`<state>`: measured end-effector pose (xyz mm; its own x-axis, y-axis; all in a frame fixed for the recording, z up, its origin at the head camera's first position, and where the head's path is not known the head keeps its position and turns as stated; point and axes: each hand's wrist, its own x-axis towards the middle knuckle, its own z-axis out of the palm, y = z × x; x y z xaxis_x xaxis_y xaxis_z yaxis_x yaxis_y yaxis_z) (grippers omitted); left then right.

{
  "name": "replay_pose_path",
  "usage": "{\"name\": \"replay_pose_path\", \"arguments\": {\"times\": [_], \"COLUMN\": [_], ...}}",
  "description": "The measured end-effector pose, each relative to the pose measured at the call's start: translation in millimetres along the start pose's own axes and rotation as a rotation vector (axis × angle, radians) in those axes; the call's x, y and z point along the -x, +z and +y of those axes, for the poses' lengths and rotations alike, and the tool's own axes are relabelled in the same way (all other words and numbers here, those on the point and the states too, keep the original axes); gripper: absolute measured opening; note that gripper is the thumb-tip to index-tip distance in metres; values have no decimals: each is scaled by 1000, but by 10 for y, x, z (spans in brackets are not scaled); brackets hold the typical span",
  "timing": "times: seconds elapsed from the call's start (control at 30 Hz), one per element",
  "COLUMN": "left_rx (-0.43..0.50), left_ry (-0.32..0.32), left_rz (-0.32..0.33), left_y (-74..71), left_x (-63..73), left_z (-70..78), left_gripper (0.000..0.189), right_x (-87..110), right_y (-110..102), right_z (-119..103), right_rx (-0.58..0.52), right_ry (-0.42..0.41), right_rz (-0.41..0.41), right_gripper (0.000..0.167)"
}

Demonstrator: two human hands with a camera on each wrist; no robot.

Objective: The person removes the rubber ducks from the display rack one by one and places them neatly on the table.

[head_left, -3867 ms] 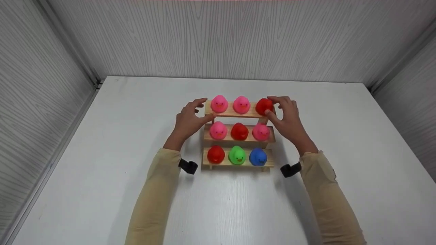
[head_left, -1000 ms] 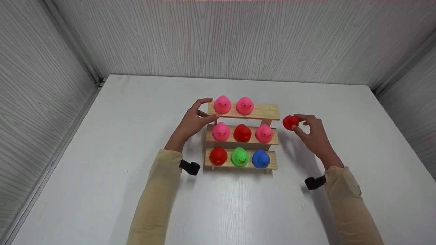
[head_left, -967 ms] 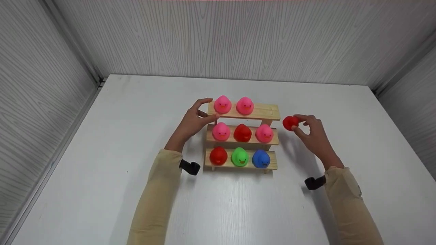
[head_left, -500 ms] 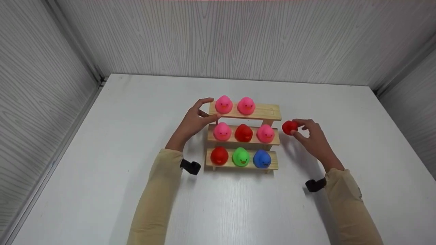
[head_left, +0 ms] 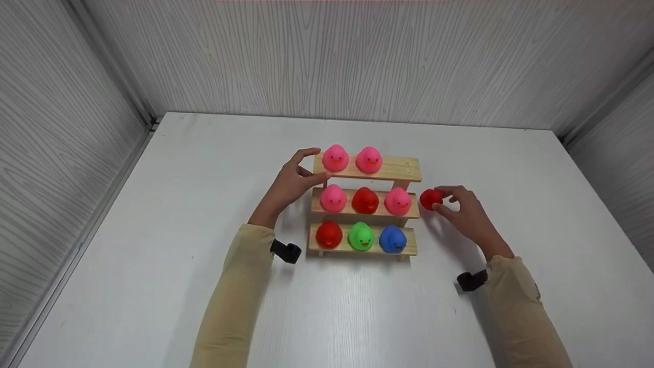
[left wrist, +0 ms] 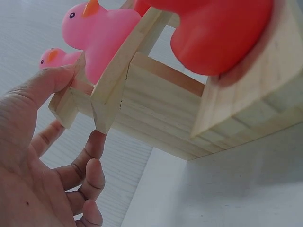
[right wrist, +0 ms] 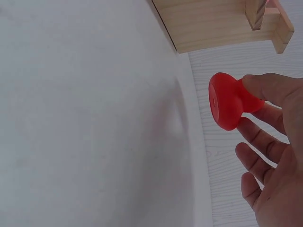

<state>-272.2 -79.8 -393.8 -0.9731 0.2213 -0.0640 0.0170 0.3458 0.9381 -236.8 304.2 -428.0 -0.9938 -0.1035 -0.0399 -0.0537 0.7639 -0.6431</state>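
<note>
A three-tier wooden display stand stands mid-table in the head view. My left hand grips the left end of its top shelf between thumb and fingers, as the left wrist view shows along the board's edges. To the right of the stand, my right hand pinches a red rubber duck by thumb and fingertips. In the right wrist view this duck hangs tipped over in the air, its flat base facing away from the palm. Two pink rubber ducks sit on the top shelf, whose right end is bare.
The middle shelf carries a pink duck, a red duck and another pink duck. On the bottom shelf sit a red duck, a green duck and a blue duck. Grey wood-grain panels surround the white table.
My right hand has lifted the red duck off the top shelf's right end and carried it right, then moved slightly down toward the stand. My left hand stays at the shelf's left end.
</note>
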Motion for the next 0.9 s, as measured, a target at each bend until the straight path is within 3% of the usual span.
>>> {"name": "replay_pose_path", "arguments": {"times": [0.57, 0.9], "left_rx": [26, 18], "left_ry": [9, -8], "left_rz": [-11, -5], "left_y": [-7, -3], "left_x": [5, -11], "left_z": [-16, -24], "left_gripper": [66, 65], "right_x": [-9, -23], "right_y": [30, 31], "right_z": [50, 64], "right_rx": [36, 46], "right_ry": [59, 51], "right_rz": [-71, -92], "right_gripper": [52, 51]}}
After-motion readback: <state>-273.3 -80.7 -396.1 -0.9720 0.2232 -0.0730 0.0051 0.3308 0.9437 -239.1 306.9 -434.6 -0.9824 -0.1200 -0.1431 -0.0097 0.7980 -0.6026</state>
